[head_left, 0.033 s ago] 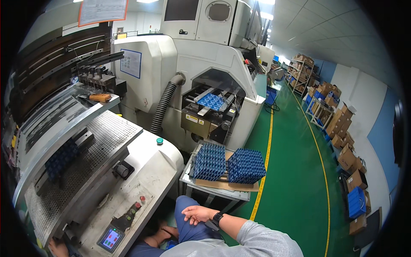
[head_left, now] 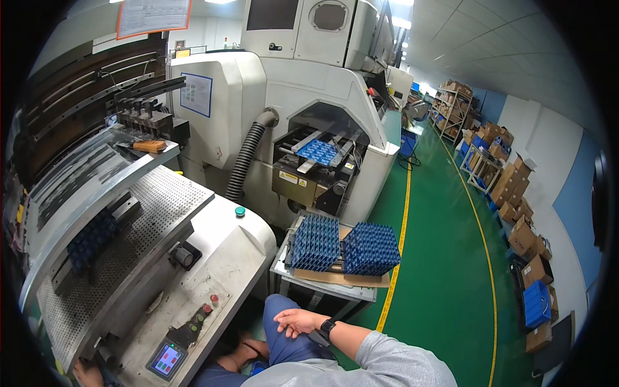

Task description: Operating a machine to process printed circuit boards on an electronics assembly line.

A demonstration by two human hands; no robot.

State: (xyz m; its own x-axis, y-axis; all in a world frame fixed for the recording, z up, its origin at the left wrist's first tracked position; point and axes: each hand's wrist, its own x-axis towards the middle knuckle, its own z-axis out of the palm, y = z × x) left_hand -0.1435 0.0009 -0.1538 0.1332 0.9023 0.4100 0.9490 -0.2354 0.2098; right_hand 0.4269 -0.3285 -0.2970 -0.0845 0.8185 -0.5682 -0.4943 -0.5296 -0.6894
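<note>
My right hand (head_left: 296,322) rests on my raised right thigh, holding nothing. Its fingers hang loose and a little apart, and a dark watch (head_left: 328,327) circles the wrist. At the lower left rim my left hand (head_left: 86,373) is only partly visible, beside the corner of the white machine (head_left: 255,248) in front of me; its fingers are mostly hidden. A small lit touch screen (head_left: 166,360) and red and green buttons (head_left: 207,309) sit on that machine's front. Behind its perforated metal cover (head_left: 169,193) shows a dark blue panel (head_left: 90,242).
Two stacks of blue boards, the left (head_left: 314,242) and the right (head_left: 372,249), stand on cardboard on a small metal table (head_left: 322,287). Beyond, a blue panel (head_left: 317,152) lies in a larger machine's opening. An orange-handled tool (head_left: 149,146) lies atop the cover. Cartons (head_left: 512,187) line the right wall.
</note>
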